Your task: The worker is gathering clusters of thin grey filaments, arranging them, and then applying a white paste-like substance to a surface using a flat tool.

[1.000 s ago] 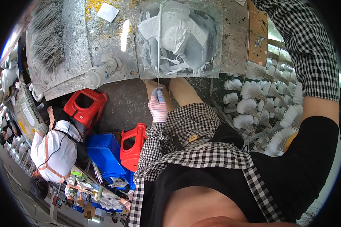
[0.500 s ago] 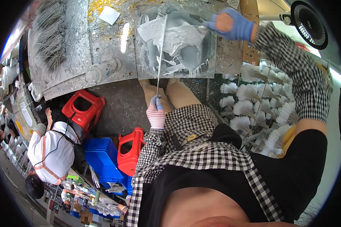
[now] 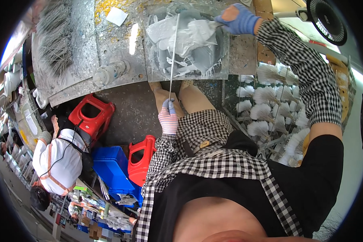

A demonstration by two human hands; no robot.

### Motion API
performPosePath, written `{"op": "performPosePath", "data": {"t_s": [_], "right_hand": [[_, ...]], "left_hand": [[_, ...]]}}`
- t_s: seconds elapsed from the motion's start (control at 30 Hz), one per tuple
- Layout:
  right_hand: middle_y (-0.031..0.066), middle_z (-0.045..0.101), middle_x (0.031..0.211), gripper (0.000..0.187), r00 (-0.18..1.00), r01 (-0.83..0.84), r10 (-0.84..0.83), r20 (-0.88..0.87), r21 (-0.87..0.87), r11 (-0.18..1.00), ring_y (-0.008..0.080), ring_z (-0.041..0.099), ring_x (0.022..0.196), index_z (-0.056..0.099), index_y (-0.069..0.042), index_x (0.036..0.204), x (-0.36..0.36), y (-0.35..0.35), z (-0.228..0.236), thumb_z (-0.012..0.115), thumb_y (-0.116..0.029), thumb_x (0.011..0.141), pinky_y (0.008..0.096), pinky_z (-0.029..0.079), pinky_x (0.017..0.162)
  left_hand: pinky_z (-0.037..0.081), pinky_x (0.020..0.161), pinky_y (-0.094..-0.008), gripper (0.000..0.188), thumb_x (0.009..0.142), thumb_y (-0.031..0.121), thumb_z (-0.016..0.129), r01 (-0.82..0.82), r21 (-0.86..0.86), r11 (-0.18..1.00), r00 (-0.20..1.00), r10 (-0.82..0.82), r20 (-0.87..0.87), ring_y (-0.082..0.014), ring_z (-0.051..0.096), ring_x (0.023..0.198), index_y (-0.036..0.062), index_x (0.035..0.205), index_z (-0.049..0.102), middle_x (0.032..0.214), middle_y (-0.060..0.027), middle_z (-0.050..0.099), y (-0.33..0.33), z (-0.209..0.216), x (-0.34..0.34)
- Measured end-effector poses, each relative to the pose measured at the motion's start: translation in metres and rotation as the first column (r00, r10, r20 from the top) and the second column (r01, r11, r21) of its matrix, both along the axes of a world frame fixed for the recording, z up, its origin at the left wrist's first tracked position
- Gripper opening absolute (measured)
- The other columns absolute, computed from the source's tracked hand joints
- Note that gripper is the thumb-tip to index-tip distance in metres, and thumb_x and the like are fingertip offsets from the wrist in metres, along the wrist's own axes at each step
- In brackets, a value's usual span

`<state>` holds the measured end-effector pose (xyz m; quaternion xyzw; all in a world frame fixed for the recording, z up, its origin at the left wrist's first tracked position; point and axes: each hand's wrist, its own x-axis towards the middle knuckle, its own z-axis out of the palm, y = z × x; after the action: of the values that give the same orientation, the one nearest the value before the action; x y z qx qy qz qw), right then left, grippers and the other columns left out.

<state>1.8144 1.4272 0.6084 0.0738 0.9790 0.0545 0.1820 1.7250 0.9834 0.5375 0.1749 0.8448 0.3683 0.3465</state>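
Observation:
My left hand point(image 3: 168, 117), in a pink-striped glove with grey fingertips, pinches the lower end of a long thin rod point(image 3: 174, 52). White coating covers the rod's upper part, which stretches over a glass sheet point(image 3: 155, 72) on the workbench. Thick white paste point(image 3: 181, 38) lies smeared across that glass. In a blue fingerless glove, my right hand point(image 3: 238, 19) is closed at the glass's far right edge. It grips a spatula-like tool, whose handle is mostly hidden by the fingers and whose blade end is in the paste.
The metal workbench point(image 3: 80, 86) carries a bundle of thin wires point(image 3: 54, 40), a clear jar point(image 3: 105, 76) and a white paper square point(image 3: 117, 16). White brush-like bundles point(image 3: 262, 113) stand at right below a fan point(image 3: 326, 22). Red stools point(image 3: 93, 115), blue crates point(image 3: 113, 161) and a seated co-worker point(image 3: 58, 161) are left.
My right hand has shifted slightly left, bringing the tool into the paste, which now bunches up near it. My left hand keeps hold of the rod almost in place.

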Motion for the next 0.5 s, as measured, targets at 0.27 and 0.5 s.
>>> {"op": "performPosePath", "data": {"t_s": [0.27,0.5], "right_hand": [[0.0097,0.066,0.080,0.029,0.975,0.101,-0.138,-0.176,-0.203,0.974,0.0282,0.067,0.076,0.063,-0.016,0.112,0.016,-0.065,-0.009,0.059,-0.029,0.087,0.0407,0.053,0.066],[0.0121,0.069,0.082,0.021,0.900,0.428,-0.435,-0.034,-0.128,0.895,0.0318,0.069,0.075,0.064,-0.016,0.101,0.112,-0.069,-0.040,0.057,-0.029,0.086,0.0464,0.053,0.065]], "left_hand": [[0.047,0.060,-0.0351,0.025,0.102,0.024,0.050,0.012,0.117,0.993,0.983,0.009,-0.183,-0.0184,0.053,0.059,0.0064,0.108,0.067,0.074,-0.0125,0.066,-0.011,-0.018,-0.003],[0.049,0.060,-0.0399,0.022,0.101,0.024,0.052,0.119,0.073,0.990,0.955,-0.094,-0.281,-0.0318,0.059,0.058,0.0097,0.107,0.068,0.073,-0.0184,0.065,-0.023,-0.006,0.001]]}}
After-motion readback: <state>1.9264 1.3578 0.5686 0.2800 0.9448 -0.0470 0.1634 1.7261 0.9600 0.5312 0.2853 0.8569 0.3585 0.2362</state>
